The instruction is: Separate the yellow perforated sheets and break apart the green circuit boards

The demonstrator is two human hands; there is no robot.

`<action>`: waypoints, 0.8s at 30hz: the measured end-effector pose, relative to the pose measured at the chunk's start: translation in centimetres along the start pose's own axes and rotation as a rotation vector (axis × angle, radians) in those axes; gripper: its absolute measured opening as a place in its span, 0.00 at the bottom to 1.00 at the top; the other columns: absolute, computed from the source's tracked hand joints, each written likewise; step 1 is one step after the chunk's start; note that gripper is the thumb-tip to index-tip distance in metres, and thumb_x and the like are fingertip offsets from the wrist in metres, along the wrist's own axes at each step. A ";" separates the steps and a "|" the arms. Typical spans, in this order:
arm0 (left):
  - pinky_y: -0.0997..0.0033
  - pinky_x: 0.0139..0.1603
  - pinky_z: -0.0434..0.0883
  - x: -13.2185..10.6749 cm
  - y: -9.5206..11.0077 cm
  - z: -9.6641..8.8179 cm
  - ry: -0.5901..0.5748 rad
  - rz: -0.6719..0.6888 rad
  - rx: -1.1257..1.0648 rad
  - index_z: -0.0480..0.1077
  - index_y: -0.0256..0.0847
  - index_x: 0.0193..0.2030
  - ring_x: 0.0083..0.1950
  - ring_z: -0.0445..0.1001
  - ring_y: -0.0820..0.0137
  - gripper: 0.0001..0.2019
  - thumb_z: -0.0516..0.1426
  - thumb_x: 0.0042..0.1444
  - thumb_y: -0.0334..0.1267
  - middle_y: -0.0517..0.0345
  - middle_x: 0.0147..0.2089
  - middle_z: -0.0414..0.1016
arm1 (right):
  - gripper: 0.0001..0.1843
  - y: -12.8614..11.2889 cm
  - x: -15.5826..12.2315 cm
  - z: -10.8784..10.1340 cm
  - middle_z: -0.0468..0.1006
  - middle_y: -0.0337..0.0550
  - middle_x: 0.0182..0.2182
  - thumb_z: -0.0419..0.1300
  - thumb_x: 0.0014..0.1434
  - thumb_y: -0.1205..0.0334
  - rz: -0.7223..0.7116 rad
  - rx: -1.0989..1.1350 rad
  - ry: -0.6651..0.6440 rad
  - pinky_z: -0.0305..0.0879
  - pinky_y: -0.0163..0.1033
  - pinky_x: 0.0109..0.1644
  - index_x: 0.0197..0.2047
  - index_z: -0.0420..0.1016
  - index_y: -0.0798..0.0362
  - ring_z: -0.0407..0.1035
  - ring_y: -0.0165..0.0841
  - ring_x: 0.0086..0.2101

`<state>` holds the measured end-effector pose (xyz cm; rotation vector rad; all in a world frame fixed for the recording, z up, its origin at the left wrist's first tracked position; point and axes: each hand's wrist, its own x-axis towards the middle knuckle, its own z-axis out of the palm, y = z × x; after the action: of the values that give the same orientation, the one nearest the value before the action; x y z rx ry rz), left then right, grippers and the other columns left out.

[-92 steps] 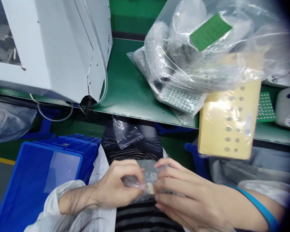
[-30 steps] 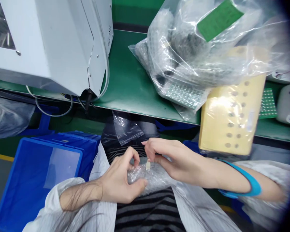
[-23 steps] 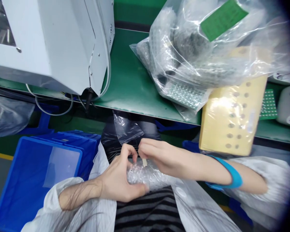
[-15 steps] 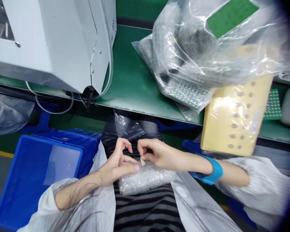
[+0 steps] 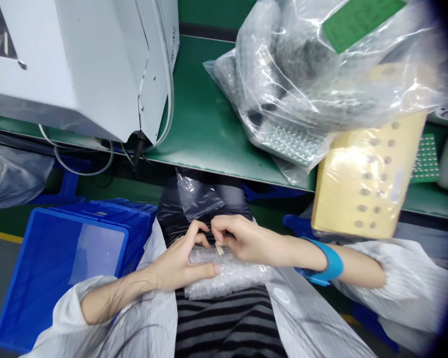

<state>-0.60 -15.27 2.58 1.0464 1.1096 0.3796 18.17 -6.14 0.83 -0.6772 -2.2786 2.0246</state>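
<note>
A bubble-wrap bundle (image 5: 231, 278) lies across my lap, against a striped top. My left hand (image 5: 182, 261) grips its left end, thumb flat on the near face and fingers curled over the far edge. A small strip of beige tape (image 5: 219, 248) stands at the bundle's far edge. Closed in a pinch, my right hand (image 5: 242, 238) has thumb and forefinger on that tape, with a blue band around the wrist. What the bundle contains is hidden. Beyond my hands, a clear plastic bag (image 5: 197, 196) rests over my legs.
Ahead is a green workbench (image 5: 205, 124) with a white machine (image 5: 108, 64) at left. Large clear bags (image 5: 302, 84) of circuit boards and a yellow perforated stack (image 5: 369, 184) sit at right, the stack overhanging the edge. A blue bin (image 5: 48, 278) stands to my left.
My left hand has shifted slightly, its fingers coming down over the bundle's far edge and its thumb lower on the near face. The right hand keeps its pinch on the tape.
</note>
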 end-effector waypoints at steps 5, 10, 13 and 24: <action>0.60 0.53 0.63 0.0 -0.4 0.2 -0.019 0.064 -0.043 0.52 0.44 0.49 0.48 0.69 0.65 0.24 0.60 0.52 0.47 0.55 0.46 0.68 | 0.15 -0.3 0.1 0.4 0.64 0.34 0.28 0.49 0.42 0.84 -0.043 -0.022 -0.071 0.52 0.31 0.32 0.28 0.55 0.53 0.58 0.24 0.28; 0.58 0.53 0.64 -0.5 -0.5 -0.1 -0.068 0.049 -0.054 0.53 0.43 0.46 0.49 0.68 0.63 0.26 0.62 0.48 0.50 0.52 0.48 0.68 | 0.14 0.3 0.5 0.6 0.63 0.32 0.27 0.52 0.46 0.81 0.063 0.081 -0.248 0.51 0.31 0.30 0.28 0.55 0.52 0.55 0.24 0.27; 0.55 0.54 0.63 -0.9 -0.6 -0.4 -0.099 0.018 -0.002 0.53 0.42 0.48 0.52 0.67 0.60 0.31 0.64 0.45 0.52 0.50 0.51 0.66 | 0.11 2.3 0.9 1.2 0.62 0.33 0.29 0.59 0.49 0.72 0.192 0.272 -0.331 0.54 0.30 0.31 0.29 0.58 0.53 0.56 0.24 0.29; 0.54 0.62 0.58 -0.8 -2.1 -1.7 -0.276 0.169 -0.025 0.66 0.44 0.59 0.58 0.64 0.56 0.34 0.62 0.48 0.58 0.50 0.56 0.65 | 0.15 3.1 0.1 -0.9 0.63 0.31 0.22 0.63 0.50 0.55 0.434 0.433 -0.031 0.55 0.31 0.27 0.30 0.62 0.53 0.57 0.24 0.24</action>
<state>-2.95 -16.02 1.18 1.1363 0.7719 0.3694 19.26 -5.09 -2.03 -1.1734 -1.7099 2.6062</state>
